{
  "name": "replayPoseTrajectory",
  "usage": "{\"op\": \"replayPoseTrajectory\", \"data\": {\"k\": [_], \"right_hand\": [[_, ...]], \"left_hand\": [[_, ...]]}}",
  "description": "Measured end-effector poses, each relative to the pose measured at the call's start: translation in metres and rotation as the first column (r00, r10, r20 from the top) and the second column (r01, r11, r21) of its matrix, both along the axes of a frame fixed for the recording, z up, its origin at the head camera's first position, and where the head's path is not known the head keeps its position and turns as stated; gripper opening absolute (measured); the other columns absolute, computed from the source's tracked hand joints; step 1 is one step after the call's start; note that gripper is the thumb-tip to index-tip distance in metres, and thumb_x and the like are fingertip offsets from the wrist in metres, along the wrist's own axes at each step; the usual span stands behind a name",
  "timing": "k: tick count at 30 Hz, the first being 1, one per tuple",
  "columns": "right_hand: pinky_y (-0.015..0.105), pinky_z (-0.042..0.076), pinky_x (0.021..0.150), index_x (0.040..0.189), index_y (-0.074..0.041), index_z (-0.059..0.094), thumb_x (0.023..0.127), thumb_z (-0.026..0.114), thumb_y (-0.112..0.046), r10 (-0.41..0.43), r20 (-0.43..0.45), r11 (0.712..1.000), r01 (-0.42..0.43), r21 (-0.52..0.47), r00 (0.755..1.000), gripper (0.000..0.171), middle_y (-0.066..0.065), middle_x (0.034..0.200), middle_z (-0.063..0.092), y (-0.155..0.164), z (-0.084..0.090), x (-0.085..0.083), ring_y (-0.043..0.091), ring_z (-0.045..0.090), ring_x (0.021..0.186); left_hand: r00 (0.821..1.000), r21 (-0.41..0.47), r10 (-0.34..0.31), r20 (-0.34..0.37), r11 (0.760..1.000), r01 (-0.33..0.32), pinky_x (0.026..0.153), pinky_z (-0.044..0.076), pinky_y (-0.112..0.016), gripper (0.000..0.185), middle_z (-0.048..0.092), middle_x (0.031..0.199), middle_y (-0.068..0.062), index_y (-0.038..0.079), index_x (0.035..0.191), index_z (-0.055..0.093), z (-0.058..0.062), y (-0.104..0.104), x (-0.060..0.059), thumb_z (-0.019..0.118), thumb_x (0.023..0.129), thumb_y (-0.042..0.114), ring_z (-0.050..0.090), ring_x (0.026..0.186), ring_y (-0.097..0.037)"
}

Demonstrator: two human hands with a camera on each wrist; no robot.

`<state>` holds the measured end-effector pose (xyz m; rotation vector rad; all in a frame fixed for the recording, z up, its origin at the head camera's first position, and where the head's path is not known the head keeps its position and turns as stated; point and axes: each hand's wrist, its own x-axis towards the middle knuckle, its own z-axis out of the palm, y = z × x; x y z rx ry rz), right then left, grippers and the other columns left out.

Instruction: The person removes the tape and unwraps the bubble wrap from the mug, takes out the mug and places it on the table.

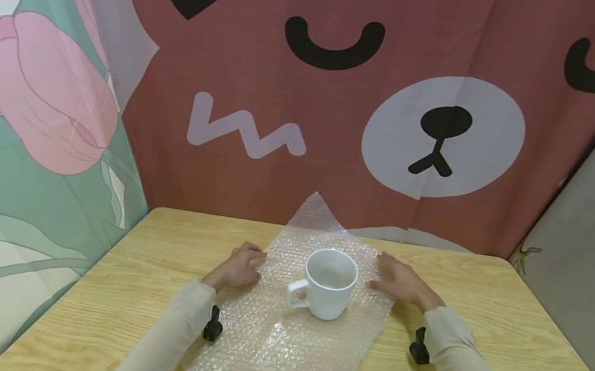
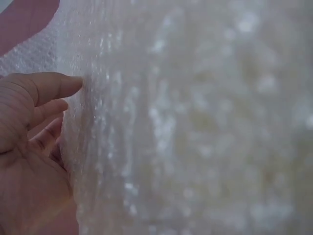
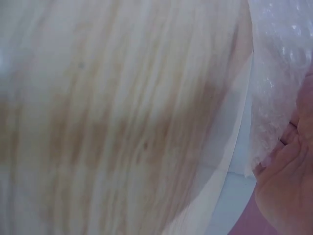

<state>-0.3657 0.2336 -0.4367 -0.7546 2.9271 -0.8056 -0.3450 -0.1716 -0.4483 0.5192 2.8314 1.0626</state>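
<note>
A: Where's the mug?

B: The white mug (image 1: 328, 283) stands upright in the middle of the bubble wrap (image 1: 288, 341), handle toward the person's left. The sheet lies flat on the wooden table (image 1: 508, 339), with its far corner curling up against the bear-print curtain (image 1: 344, 91).

A: And the hands?

B: One on each side of the mug, both at the sheet's edges. The left hand (image 1: 238, 267) sits on the left edge with knuckles raised and fingers bent; the right hand (image 1: 400, 280) lies flatter on the right edge, fingers stretched forward. Both forearms in beige sleeves reach in from below, each with a small black camera mount at the wrist.

A: Is the left hand gripping the wrap?

B: The left wrist view shows the bubble wrap (image 2: 195, 127) lifted close to the lens, with the fingers (image 2: 49, 90) curled against its edge. I can't see the thumb there, so a true pinch is unclear.

A: The right wrist view?

B: Mostly blurred table grain (image 3: 107, 117), a strip of wrap (image 3: 279, 73) and the palm (image 3: 288, 181) at the edge; the mug doesn't show.
</note>
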Motion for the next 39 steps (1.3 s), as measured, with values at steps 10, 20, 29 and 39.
{"op": "replayPoseTrajectory", "data": {"k": [10, 20, 29, 39], "right_hand": [[0.064, 0.017, 0.107, 0.14, 0.014, 0.037, 0.09, 0.067, -0.038, 0.013, -0.062, 0.998, -0.009, 0.066, 0.998, 0.078, 0.036, 0.145, 0.031, -0.004, 0.002, 0.009, 0.051, 0.024, 0.135], [0.065, 0.016, 0.107, 0.135, 0.016, 0.043, 0.09, 0.067, -0.036, 0.084, -0.165, 0.99, -0.063, 0.127, 0.983, 0.073, 0.037, 0.141, 0.037, -0.004, 0.0, 0.015, 0.052, 0.028, 0.133], [0.064, 0.017, 0.107, 0.133, 0.018, 0.044, 0.091, 0.065, -0.032, 0.144, -0.263, 0.978, -0.097, 0.183, 0.954, 0.068, 0.034, 0.139, 0.041, -0.006, 0.003, 0.022, 0.049, 0.034, 0.131], [0.062, 0.018, 0.108, 0.137, 0.015, 0.042, 0.092, 0.066, -0.031, 0.132, -0.232, 0.983, -0.097, 0.157, 0.964, 0.069, 0.032, 0.143, 0.038, -0.006, 0.004, 0.035, 0.047, 0.032, 0.133]], "left_hand": [[0.991, -0.218, -0.111, -0.078, 0.971, 0.092, 0.098, 0.022, -0.073, 0.014, 0.034, 0.148, -0.026, -0.001, 0.102, 0.06, 0.003, 0.007, 0.007, 0.052, 0.09, -0.002, 0.028, 0.136, -0.046], [0.985, -0.146, -0.17, 0.03, 0.974, 0.172, 0.113, 0.009, -0.055, 0.025, 0.012, 0.15, -0.039, -0.01, 0.105, 0.053, 0.007, 0.013, 0.017, 0.06, 0.091, 0.009, 0.006, 0.141, -0.047], [0.983, -0.146, -0.184, 0.012, 0.972, 0.183, 0.114, 0.013, -0.05, 0.069, 0.016, 0.151, -0.034, -0.015, 0.144, 0.025, 0.009, 0.015, 0.024, 0.06, 0.09, 0.008, 0.012, 0.141, -0.044], [0.996, -0.02, -0.085, -0.003, 0.996, 0.085, 0.108, 0.032, -0.048, 0.058, 0.04, 0.145, -0.026, -0.009, 0.145, 0.033, 0.015, 0.017, 0.029, 0.057, 0.094, 0.005, 0.04, 0.131, -0.039]]}}
